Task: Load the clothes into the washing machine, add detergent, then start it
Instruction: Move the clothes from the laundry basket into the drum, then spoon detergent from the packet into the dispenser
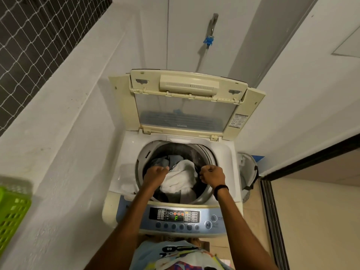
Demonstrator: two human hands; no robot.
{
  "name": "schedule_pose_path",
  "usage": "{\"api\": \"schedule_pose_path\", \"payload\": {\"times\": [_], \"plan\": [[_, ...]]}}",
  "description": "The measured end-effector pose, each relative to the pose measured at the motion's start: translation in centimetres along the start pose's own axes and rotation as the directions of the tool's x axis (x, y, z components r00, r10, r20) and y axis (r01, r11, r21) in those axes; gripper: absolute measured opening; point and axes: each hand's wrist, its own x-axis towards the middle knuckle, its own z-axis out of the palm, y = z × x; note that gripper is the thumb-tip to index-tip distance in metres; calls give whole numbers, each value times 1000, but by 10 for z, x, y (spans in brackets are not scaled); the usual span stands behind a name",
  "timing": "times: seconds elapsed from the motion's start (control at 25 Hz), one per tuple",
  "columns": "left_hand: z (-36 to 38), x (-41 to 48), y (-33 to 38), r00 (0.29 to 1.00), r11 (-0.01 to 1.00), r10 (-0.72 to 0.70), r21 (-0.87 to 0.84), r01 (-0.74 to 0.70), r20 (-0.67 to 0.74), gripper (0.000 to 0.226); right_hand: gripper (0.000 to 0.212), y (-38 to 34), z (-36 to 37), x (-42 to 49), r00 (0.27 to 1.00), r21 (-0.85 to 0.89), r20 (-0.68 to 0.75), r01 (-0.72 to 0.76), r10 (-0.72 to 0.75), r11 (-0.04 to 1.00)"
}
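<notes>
Where drum rim opens, left hand and right hand (curled) seemingly grip clothes.

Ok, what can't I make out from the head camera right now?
Head view only:
What left hand and right hand grip: curled fingers hide it.
Floor of the drum: covered by clothes.
Control panel labels: too small.
Green basket: cut off by left edge.
</notes>
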Motion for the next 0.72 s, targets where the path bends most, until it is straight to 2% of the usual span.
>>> {"api": "schedule_pose_path", "payload": {"times": [0.12,0.24,0.4,0.48,0.56,0.64,0.68,0.72], "plan": [[6,-5,-4,1000,1000,4,-6,-4,14,43,28,0,-3,-8,1000,36,-15,-13,14,999],[9,-19,-2,998,998,58,-26,-58,16,37,26,-3,-6,-16,999,51,-32,12,-11,999],[-7,-39,42,952,954,299,54,-297,-57,16,25,-41,-25,-30,979,41,-138,159,-152,986],[-24,-39,91,862,876,479,157,-457,-164,27,24,-81,-41,-34,931,-20,-217,296,-293,955],[-45,-33,149,701,763,645,301,-572,-304,36,19,-127,-56,-30,840,-101,-288,451,-460,887],[-64,-23,207,534,651,759,455,-608,-373,45,31,-177,-69,-17,706,-220,-342,581,-619,784],[-71,-17,233,495,613,789,525,-590,-364,51,38,-201,-74,-7,645,-288,-344,619,-682,731],[-76,-10,256,489,582,806,593,-556,-333,57,45,-223,-77,3,612,-354,-311,635,-727,687]]}}
